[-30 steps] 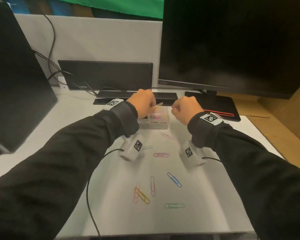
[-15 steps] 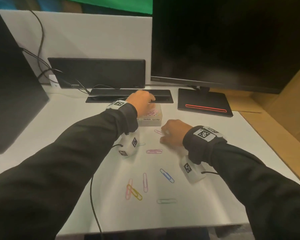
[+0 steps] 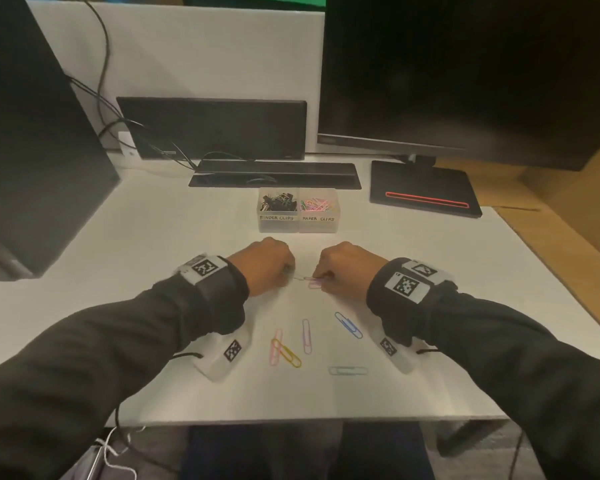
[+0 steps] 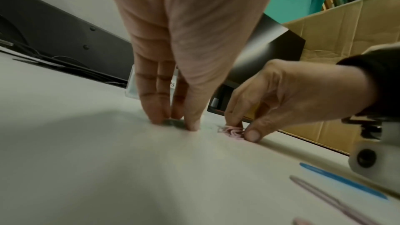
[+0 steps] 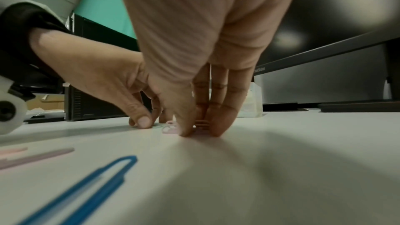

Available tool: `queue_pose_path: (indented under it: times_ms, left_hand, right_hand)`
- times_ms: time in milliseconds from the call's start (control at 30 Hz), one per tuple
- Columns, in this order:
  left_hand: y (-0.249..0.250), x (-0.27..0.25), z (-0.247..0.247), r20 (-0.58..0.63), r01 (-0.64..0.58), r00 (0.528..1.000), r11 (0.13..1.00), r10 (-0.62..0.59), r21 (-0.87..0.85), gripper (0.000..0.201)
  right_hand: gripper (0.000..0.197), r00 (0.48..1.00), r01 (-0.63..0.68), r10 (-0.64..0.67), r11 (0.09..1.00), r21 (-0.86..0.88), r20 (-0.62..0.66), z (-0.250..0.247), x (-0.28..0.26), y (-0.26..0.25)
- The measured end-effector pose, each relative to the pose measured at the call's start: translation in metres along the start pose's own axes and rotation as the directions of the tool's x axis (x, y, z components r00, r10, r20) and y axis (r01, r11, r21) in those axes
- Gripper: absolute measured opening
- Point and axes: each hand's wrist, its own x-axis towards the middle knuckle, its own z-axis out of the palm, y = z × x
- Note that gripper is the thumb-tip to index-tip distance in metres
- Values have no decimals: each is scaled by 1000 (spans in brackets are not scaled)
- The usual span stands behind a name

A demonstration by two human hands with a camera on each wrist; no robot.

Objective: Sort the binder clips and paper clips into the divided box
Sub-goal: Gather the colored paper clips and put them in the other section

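The clear divided box (image 3: 298, 225) stands mid-table; black binder clips fill its left compartment and coloured paper clips its right one. Just in front of it, both hands are down on the white table (image 3: 187, 237). My left hand (image 3: 288, 274) pinches a pale green paper clip (image 5: 158, 126) between thumb and fingers against the surface. My right hand (image 3: 321, 277) pinches pink paper clips (image 4: 232, 130) on the table right beside it. A blue clip (image 3: 349, 325), a lilac clip (image 3: 306, 336), a pink clip (image 3: 276, 346), a yellow clip (image 3: 288, 355) and a pale green clip (image 3: 348, 370) lie loose nearer to me.
A black monitor (image 3: 465, 71) and its stand base (image 3: 425, 192) are at the back right. A dark tower (image 3: 32, 150) stands on the left, with cables and a black bar (image 3: 274, 174) behind the box. A cardboard box (image 3: 568, 202) borders the right edge.
The left hand came back from over the box to the table in front of it. The right hand dropped from beside the box onto the clips near the left hand.
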Motion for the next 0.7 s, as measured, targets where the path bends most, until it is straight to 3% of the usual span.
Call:
queue_pose_path:
  times_ms: [167,300,500,567,700]
  left_hand:
    - [2,6,-4,45,69,997,996,-66,-64,13]
    - [2,4,-4,97,56,994,998,-56,0,19]
    - [9,-4,-7,43,-20,999,976,11,215,23]
    - [10,-6,-8,44,-39,999,962,28,270,26]
    - [9,-10,-7,47,-43,998,946,29,320,24]
  right_hand:
    - [11,997,-70,70,998,5,12,-8,2,-4]
    - [11,996,-80,81,996,-31,26,-12,2,-6]
    - [12,996,-55,67,984,-168,66,-15,2,-9]
    - [4,994,-85,93,987,-135,58,-18,3,-8]
    - [18,978,-183,190,980,83,-91,-42,13,5]
